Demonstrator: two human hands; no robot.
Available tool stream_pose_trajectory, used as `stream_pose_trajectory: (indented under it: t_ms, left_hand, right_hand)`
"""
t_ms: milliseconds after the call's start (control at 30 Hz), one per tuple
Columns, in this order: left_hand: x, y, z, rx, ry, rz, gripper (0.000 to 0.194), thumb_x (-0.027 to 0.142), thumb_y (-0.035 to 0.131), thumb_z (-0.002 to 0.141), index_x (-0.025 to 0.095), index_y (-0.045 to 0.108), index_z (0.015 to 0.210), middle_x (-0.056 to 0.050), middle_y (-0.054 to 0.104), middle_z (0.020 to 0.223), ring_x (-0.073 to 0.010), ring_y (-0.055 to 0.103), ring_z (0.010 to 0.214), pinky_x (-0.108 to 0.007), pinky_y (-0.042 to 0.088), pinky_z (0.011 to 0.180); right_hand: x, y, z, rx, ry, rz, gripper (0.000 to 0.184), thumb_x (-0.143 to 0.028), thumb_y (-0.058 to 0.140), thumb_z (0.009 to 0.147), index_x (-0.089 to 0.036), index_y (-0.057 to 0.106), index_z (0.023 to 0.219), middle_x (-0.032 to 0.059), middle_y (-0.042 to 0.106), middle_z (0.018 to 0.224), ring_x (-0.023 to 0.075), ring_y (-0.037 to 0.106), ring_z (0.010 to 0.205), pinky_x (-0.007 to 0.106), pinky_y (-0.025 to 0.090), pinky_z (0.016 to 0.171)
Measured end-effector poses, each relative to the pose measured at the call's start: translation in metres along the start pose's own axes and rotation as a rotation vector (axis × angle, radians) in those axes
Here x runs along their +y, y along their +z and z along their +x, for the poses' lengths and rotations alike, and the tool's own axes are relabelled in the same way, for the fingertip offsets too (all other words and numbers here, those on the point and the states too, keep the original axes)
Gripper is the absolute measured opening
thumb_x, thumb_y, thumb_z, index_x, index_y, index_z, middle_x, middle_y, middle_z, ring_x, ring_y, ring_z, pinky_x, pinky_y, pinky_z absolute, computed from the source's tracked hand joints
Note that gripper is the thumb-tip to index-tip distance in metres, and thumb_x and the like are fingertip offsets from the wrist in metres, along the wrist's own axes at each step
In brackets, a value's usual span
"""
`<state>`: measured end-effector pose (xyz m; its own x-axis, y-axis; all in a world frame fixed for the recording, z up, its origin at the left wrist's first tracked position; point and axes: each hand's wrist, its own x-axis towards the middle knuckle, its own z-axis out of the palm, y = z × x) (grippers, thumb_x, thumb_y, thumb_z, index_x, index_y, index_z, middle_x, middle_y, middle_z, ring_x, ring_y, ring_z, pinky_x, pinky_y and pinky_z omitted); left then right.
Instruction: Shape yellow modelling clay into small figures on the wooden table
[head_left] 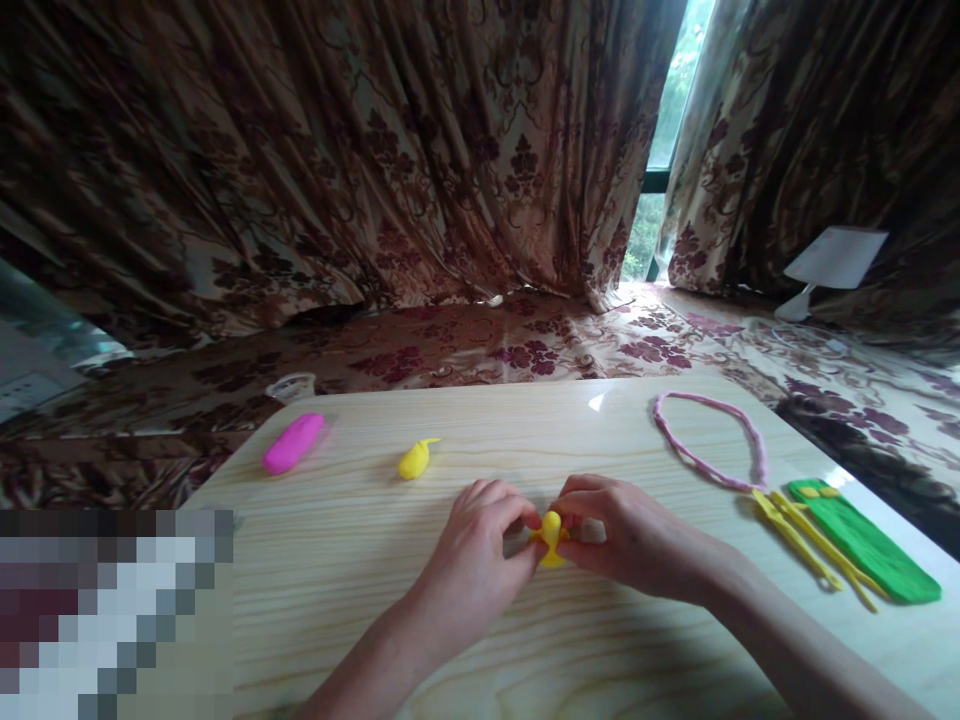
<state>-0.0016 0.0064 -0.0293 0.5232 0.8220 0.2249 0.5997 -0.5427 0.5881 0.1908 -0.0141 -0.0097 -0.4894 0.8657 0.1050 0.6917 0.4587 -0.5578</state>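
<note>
The left hand [480, 540] and right hand [626, 530] meet over the near middle of the table [337, 560], with the yellow figure [552, 528] between them. Thumb and fingers of each hand pinch it, one hand at its left side, the other at its right. Farther off and to the left lies a yellow lump [415, 461], and left of that a pink lump [294, 444]. At the far right is a pink ring [697, 461]; nearer, yellow tools [796, 545] lie beside a green slab [866, 545].
</note>
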Motion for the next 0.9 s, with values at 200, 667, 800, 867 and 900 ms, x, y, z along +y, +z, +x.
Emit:
stream_pose_trajectory:
  t_ms: [200,667,800,867,900]
  left_hand:
    - [-0.0008,0.0001,-0.0004,-0.007,0.001,-0.009,0.007,0.02,0.065,0.074,0.021,0.059,0.077,-0.002,0.057,0.083,-0.0197,0.051,0.089,-0.032,0.04,0.08]
    - [0.0005,-0.0051,-0.0005,-0.047,-0.004,-0.038,0.007,0.016,0.056,0.08,0.021,0.06,0.082,-0.001,0.057,0.086,-0.0181,0.051,0.09,-0.032,0.04,0.084]
    - [0.0008,-0.0056,-0.0012,-0.05,0.007,-0.04,0.016,0.016,0.058,0.078,0.022,0.063,0.092,-0.003,0.057,0.093,-0.0189,0.051,0.095,-0.033,0.04,0.087]
    - [0.0004,-0.0059,-0.0017,-0.05,0.009,-0.049,0.019,0.016,0.057,0.077,0.022,0.063,0.095,-0.003,0.058,0.094,-0.0194,0.052,0.095,-0.033,0.041,0.087]
    - [0.0001,-0.006,-0.0018,-0.049,0.009,-0.062,0.02,0.015,0.057,0.078,0.022,0.064,0.095,-0.003,0.058,0.094,-0.0194,0.052,0.095,-0.033,0.041,0.087]
  right_hand:
    - [-0.0003,-0.0006,-0.0001,-0.012,0.007,0.008,0.003,-0.016,0.059,0.078,-0.018,0.061,0.078,-0.0001,0.058,0.079,0.0112,0.053,0.069,0.02,0.039,0.063]
    - [-0.001,-0.0014,0.001,0.022,-0.002,0.099,0.024,-0.02,0.06,0.079,-0.024,0.061,0.103,0.0,0.059,0.089,0.0125,0.056,0.075,0.022,0.041,0.068]
    - [-0.0027,-0.0006,0.0013,0.017,-0.013,0.114,0.02,-0.016,0.057,0.08,-0.023,0.063,0.098,0.0003,0.058,0.086,0.0121,0.055,0.073,0.022,0.041,0.067]
    - [-0.0035,-0.0001,0.0012,0.009,-0.014,0.11,0.016,-0.014,0.057,0.08,-0.021,0.063,0.093,0.0006,0.058,0.083,0.0123,0.055,0.071,0.022,0.041,0.065]
    - [-0.0037,0.0003,0.0012,0.006,-0.015,0.108,0.015,-0.014,0.057,0.079,-0.02,0.063,0.091,0.0006,0.058,0.082,0.0124,0.054,0.071,0.022,0.041,0.065]
